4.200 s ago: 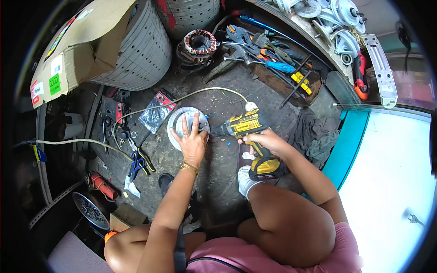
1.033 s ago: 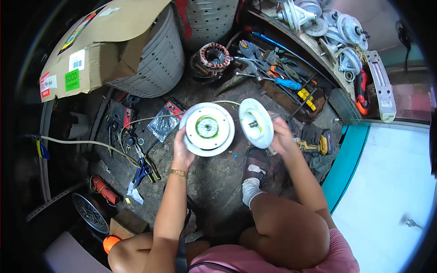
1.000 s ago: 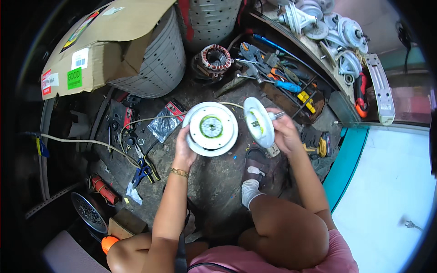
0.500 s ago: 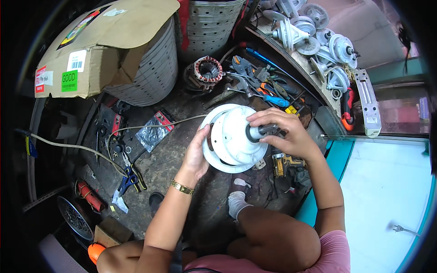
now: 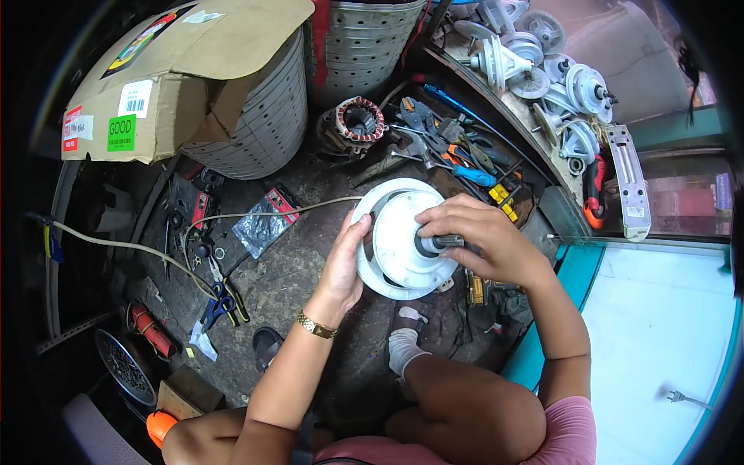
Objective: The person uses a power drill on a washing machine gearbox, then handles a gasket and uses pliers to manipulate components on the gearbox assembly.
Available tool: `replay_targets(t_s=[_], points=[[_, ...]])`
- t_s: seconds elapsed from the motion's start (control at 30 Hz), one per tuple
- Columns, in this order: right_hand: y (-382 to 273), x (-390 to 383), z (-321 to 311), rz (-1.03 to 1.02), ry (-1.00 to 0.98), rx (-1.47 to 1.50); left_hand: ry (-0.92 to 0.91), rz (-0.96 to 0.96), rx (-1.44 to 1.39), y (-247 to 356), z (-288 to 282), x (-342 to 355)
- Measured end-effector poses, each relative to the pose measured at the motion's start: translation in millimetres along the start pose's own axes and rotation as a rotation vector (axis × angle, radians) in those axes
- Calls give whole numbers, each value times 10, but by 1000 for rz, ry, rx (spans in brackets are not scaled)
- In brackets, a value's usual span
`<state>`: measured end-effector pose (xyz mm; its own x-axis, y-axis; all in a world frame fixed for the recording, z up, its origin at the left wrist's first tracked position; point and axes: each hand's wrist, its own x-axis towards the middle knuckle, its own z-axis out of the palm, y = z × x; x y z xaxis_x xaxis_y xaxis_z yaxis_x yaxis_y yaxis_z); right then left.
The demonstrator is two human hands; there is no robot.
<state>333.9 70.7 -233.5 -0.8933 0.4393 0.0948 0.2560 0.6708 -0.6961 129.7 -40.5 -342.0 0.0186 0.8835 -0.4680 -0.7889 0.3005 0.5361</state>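
Observation:
I hold a white round metal housing point(image 5: 399, 283) upright in front of me, its rim in my left hand point(image 5: 341, 271). A smaller domed white part point(image 5: 399, 240) rests against it, with a dark-collared shaft point(image 5: 449, 242) sticking out. My right hand point(image 5: 488, 236) has fingers curled round that shaft and collar. Partly hidden beyond my right hand, a yellow and black drill point(image 5: 477, 288) lies on the floor. A beige cable point(image 5: 325, 203) runs behind the housing.
Hand tools point(image 5: 457, 139) fill a box at back right, below spare white housings point(image 5: 508, 66). A wound stator point(image 5: 358, 124) and perforated drums point(image 5: 360, 43) stand behind, beside a cardboard box point(image 5: 124, 93). Scissors point(image 5: 218, 304), a plastic packet point(image 5: 263, 225) and a metal bowl point(image 5: 124, 368) lie left.
The drill left my right hand after the oldest frame. A second ago the two white parts were held apart; now they are together, the shaft turned toward my right.

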Motion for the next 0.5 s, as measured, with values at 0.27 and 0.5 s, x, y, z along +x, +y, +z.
replay_targets(t_s=[0.27,0.5], points=[[-65,-19,-66,5,41,28,-34,44,-76,-3,20,-28],[-110,-53,-51,63,68,9,9,154,-6,25,153,-112]])
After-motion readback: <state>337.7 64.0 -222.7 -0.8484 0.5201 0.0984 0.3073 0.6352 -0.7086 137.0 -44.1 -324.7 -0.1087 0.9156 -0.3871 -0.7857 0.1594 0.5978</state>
